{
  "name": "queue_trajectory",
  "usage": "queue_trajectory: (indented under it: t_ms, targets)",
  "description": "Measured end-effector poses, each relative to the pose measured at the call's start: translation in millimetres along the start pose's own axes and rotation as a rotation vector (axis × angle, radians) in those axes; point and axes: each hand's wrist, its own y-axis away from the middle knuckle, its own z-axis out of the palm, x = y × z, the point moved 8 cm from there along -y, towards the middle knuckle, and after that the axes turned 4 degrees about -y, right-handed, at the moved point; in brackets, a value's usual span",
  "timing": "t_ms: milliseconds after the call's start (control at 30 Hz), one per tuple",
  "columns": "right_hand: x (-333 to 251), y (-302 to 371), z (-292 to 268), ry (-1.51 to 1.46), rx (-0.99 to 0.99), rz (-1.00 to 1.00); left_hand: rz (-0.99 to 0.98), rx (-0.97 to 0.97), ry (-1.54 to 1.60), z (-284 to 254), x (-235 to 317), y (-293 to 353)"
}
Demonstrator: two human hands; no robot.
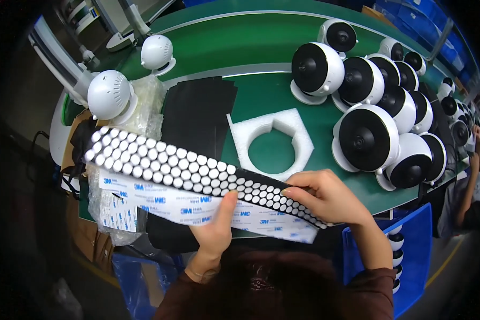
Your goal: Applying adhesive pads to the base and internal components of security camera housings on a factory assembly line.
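A long strip sheet of round white pads (pixel 160 162) on a black backing stretches across in front of me, tilted down to the right. Beneath it hangs a white liner paper with blue print (pixel 170 205). My left hand (pixel 216 226) grips the sheet and liner near the middle of their lower edge, thumb on top and the other fingers mostly hidden. Toward the right end, my right hand (pixel 328 197) is closed in a pinch on the sheet's upper edge. Just beyond lies a white foam block with a round hole (pixel 304 146).
Several white ball-shaped cameras with black fronts (pixel 368 136) crowd the right of the green table (pixel 261 93). Black sheets (pixel 197 106) lie left of the foam. Two white round devices (pixel 109 96) stand at far left, near clear plastic wrap (pixel 146 106). A blue bin (pixel 416 261) sits lower right.
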Motion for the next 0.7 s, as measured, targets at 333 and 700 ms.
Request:
queue_trajectory:
  t_ms: [333,700]
  targets:
    - [-66.6,-60.5,-30.9,0.349,0.187,-0.177,0.105,0.027,-0.258,-56.8,1.6,11.5]
    - [-86.3,-244.1,-73.2,1.21,-0.101,0.182,0.513,-0.563,-0.97,-54.7,-18.3,33.4]
